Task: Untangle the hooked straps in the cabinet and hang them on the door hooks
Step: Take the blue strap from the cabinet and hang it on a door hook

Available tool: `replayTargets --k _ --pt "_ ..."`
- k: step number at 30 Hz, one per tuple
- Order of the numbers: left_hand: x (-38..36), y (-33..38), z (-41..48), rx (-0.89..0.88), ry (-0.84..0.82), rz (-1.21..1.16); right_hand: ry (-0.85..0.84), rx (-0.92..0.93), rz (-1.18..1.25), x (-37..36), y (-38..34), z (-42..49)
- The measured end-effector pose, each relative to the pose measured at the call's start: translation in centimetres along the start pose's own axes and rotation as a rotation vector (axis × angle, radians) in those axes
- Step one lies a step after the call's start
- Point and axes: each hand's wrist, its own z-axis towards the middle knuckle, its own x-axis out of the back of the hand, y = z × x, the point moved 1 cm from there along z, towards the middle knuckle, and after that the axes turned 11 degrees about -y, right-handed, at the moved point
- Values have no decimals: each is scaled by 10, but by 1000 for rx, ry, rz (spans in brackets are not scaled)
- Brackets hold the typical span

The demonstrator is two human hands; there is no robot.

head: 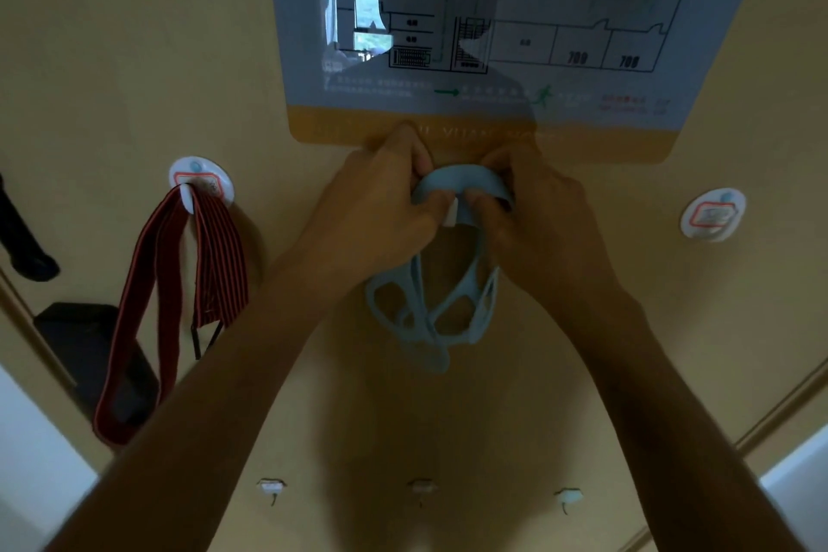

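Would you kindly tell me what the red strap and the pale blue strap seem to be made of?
The red strap: likely woven elastic fabric, matte; fine dark lengthwise stripes. The pale blue strap: probably silicone or soft rubber, smooth and matte; one moulded piece with cut-out openings.

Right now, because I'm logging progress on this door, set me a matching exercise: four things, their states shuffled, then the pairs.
Things: 1 red strap; 2 blue strap; 3 right hook; 4 floor plan.
States: A holds nothing; B gripped by left hand and right hand; C hangs from left hook; D mounted highest.
Pairs: 1-C; 2-B; 3-A; 4-D.
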Motion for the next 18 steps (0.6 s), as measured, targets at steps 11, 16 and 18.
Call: replayTargets --k 11,16,18 --pt "9 -5 -18 -129 83 82 -19 31 49 -2 -1 -11" --pt "10 -7 -36 -96 -3 2 3 59 56 -6 -6 -32" --pt "5 -6 -43 -81 -90 -74 -18 65 66 -8 -3 -43"
